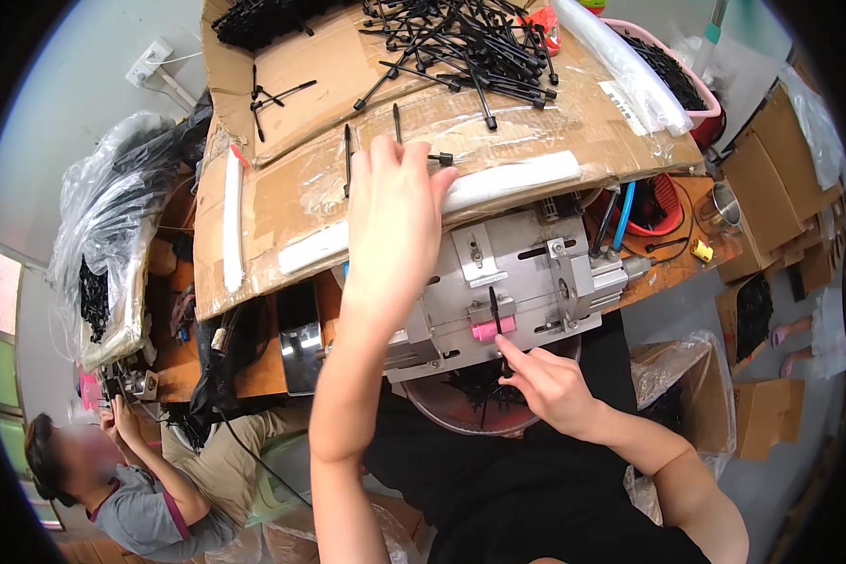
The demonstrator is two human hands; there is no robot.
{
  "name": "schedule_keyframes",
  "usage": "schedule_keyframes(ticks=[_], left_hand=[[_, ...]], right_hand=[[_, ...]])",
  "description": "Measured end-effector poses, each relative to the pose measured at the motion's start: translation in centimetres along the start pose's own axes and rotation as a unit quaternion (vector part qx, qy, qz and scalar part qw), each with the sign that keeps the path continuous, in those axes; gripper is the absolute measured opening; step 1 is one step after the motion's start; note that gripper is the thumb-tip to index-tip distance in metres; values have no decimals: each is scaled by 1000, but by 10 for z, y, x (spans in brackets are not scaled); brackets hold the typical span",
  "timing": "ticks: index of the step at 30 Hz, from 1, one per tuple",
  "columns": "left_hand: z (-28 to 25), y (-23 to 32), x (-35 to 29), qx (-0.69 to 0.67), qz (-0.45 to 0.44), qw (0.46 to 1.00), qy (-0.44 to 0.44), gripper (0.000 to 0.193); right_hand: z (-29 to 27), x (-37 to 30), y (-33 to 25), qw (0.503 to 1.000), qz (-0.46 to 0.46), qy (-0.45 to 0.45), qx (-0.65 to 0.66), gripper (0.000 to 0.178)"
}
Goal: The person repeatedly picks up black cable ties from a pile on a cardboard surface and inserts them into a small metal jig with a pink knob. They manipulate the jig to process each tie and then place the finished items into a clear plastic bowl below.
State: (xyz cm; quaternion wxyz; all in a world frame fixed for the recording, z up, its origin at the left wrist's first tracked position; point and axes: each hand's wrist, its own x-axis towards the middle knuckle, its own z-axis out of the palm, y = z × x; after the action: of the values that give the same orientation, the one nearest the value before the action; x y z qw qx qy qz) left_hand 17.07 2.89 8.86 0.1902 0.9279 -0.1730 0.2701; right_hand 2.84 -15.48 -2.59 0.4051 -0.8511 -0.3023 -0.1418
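My left hand point(395, 202) reaches over the sloping cardboard, thumb apart from the fingers. Beside its thumb, the knobbed end of a black rod point(445, 159) shows; the rest lies behind the fingers. Two more thin black rods point(348, 155) lie close to the fingertips. Lower right, my right hand point(559, 390) pinches the lower end of a black rod point(494, 305) between index finger and thumb. That rod stands across a pink block point(492, 329) on the grey metal machine point(451, 310). My right fingers partly hide its lower end.
A heap of black rods point(470, 56) covers the cardboard's upper part. White foam strips point(526, 179) line its near edge. Beneath the machine sits a bowl point(432, 404) of black parts. A red basket point(663, 207) stands right. A co-worker point(150, 479) sits at lower left.
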Motion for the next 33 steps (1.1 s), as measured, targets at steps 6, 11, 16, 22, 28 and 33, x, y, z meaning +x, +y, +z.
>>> schedule_keyframes(ticks=[6, 11, 16, 22, 28, 33], left_hand=[[4, -4, 13, -86, 9, 993, -76, 28], [-15, 5, -9, -111, 0, 994, -20, 20], [-29, 44, -80, -99, -45, 993, 48, 25], [2, 82, -168, -73, -60, 993, -76, 75], [25, 87, -175, -32, -45, 991, -125, 68], [30, 81, -175, -27, -49, 991, -121, 68]], right_hand=[[-3, 6, 1, 999, 24, -28, -37, 62], [-46, 53, -6, 993, -78, -36, -79, 45], [-73, 185, 49, 955, -20, 150, -255, 26], [-85, 241, 64, 987, 8, -15, -161, 15], [-119, 167, 19, 979, 48, 131, 150, 17], [-102, 95, 0, 977, 42, 161, 132, 20]])
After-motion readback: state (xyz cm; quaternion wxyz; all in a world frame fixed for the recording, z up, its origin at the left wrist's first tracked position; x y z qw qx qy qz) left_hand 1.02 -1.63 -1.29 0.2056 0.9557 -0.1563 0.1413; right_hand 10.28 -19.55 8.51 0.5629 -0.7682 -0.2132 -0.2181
